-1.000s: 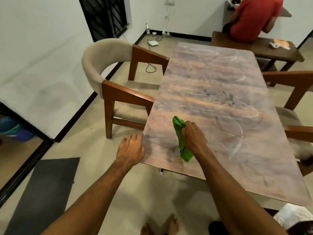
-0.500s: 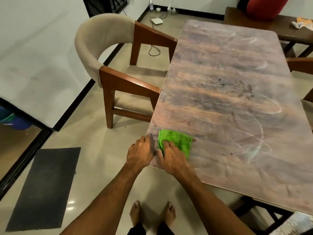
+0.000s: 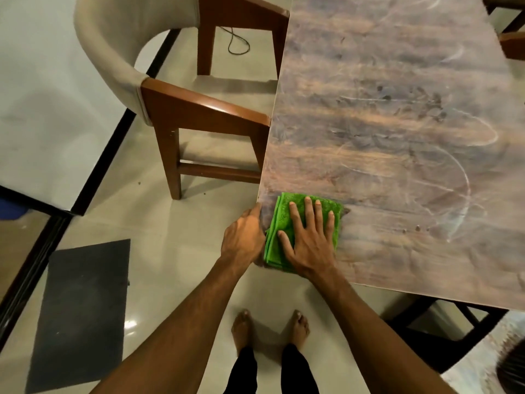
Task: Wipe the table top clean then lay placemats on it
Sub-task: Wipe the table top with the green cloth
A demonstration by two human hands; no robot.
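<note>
Nearest you: your bare feet (image 3: 270, 327) on the pale floor (image 3: 159, 223), dark mat (image 3: 79, 311) off to your left.

Your right hand (image 3: 308, 237) lies flat, palm down, fingers (image 3: 309, 211) spread and straight, pressing on the green cloth (image 3: 287, 220). Not gripping it, just lying on top. The cloth is folded into a rough square, layered edges showing along its left side, and it sits on the near left corner of the tabletop (image 3: 397, 123), its near edge at the tabletop's front edge.

Your left hand (image 3: 244, 237) is just beside the cloth, at the tabletop's left edge near the corner. Fingers look curled together over the edge with the thumb lying up along it; fingertips are hidden, so can't tell how firmly it grips. It touches or almost touches the cloth's left side.

Further out, the tabletop is wood-grain, with pale curved streaks (image 3: 460, 177) and small dark specks (image 3: 417, 228) to the right of the cloth and beyond it.

Left of the tabletop, a wooden chair (image 3: 181, 115) with beige padded back, its armrest touching or nearly touching the tabletop's edge. Behind it, a black cable (image 3: 235, 44) on the floor. No placemats in view.
</note>
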